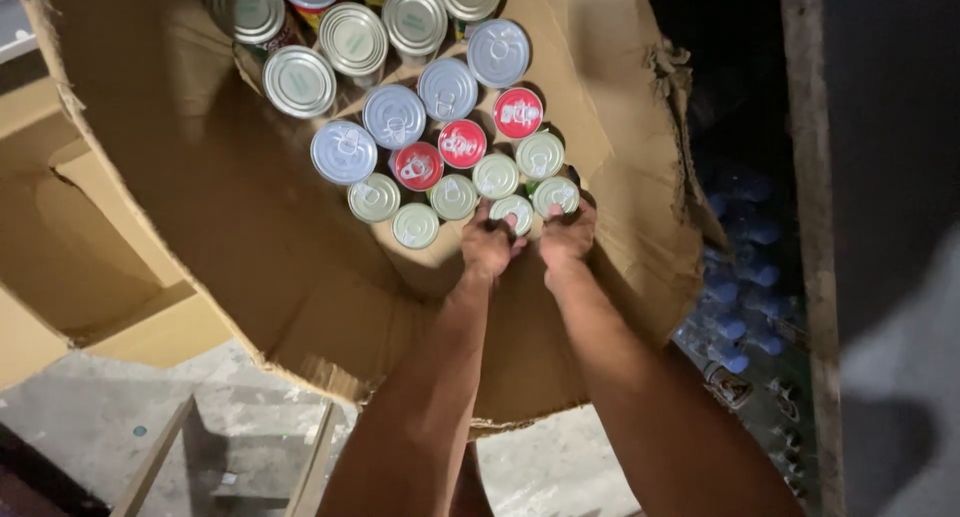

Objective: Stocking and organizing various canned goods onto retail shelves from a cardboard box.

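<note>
While both hands grip small cans at the near edge of the cluster on the cardboard sheet [250,237], left hand [487,245] wraps one [513,212], right hand [567,235] another [555,194]: rigid, probably heavy, slick; grip sidewalls.

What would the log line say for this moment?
left hand: on can | right hand: at can | cans on cardboard

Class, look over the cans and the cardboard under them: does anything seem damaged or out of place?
The cardboard sheet is damaged: its right edge is ragged and torn. The cans stand upright in neat rows. The left hand and right hand touch the nearest cans; none has tipped.
</note>
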